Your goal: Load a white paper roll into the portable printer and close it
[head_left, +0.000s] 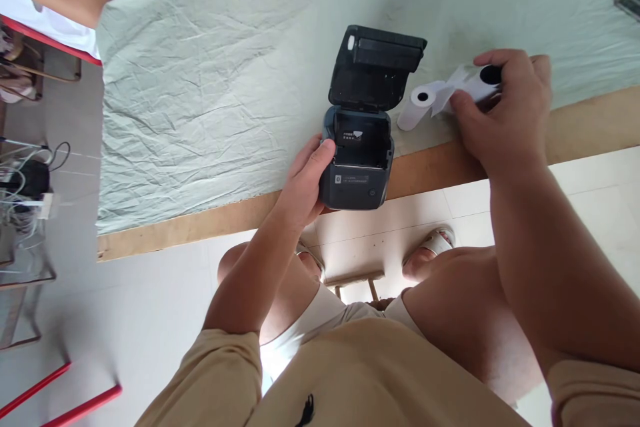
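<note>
My left hand (313,177) grips the open black plastic printer (357,177) over the surface's near edge; my right hand (513,103) pinches a white paper roll (479,88) near that edge.

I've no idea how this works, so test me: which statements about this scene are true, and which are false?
1. The left hand holds the printer. True.
2. The printer's lid is closed. False: it stands open.
3. The right hand touches a paper roll. True.
4. A paper roll sits inside the printer. False: no roll is in it; both rolls are outside, to its right.
5. The cloth under the rolls is bright red. False: it is pale green.
6. A second roll lies between the printer and the right hand. True.
</note>
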Demonstrator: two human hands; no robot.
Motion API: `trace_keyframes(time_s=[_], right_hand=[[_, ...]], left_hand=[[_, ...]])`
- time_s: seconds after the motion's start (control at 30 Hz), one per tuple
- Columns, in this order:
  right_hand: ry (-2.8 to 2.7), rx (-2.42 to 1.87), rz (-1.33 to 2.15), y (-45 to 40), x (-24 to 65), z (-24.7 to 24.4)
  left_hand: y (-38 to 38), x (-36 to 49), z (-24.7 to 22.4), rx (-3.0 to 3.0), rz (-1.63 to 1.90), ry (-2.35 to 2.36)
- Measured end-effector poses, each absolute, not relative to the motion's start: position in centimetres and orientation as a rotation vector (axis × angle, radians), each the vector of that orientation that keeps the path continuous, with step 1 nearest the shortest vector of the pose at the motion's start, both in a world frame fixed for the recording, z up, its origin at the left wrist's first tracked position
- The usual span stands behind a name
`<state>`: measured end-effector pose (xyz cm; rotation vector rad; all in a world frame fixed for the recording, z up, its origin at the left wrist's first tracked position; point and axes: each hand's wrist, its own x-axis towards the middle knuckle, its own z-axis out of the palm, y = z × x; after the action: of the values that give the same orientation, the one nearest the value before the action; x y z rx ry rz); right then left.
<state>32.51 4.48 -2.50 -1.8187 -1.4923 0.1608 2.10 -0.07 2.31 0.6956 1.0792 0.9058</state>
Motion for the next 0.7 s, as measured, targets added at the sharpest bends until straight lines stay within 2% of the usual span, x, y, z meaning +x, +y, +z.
trace_keyframes(time_s=[0.17,0.37,0.43,0.6,0.7], right_hand=[[-1.515,-1.792,0.155,4.3,32.2,-2.3],[-1.413,-1.953,0.088,4.8,32.0,-2.9],[-1.421,-1.825,0.039,4.9,32.5,-3.1],[-1.484,-1.046,-0.330,3.7,30.2,-0.5],[-1.523,-0.995,-0.203,1.5,25.7,2.1]], left_hand=[[-0.2,1.6,1.9,0.699,0.903,1.063],[-0.3,1.1,1.5,0.732,0.900,0.997],[-0.3,1.2,1.5,0.729,0.897,1.005],[-0.2,1.4,1.9,0.780,0.911,1.011],[-0.2,1.6,2.2,0.817,0.929,0.993]])
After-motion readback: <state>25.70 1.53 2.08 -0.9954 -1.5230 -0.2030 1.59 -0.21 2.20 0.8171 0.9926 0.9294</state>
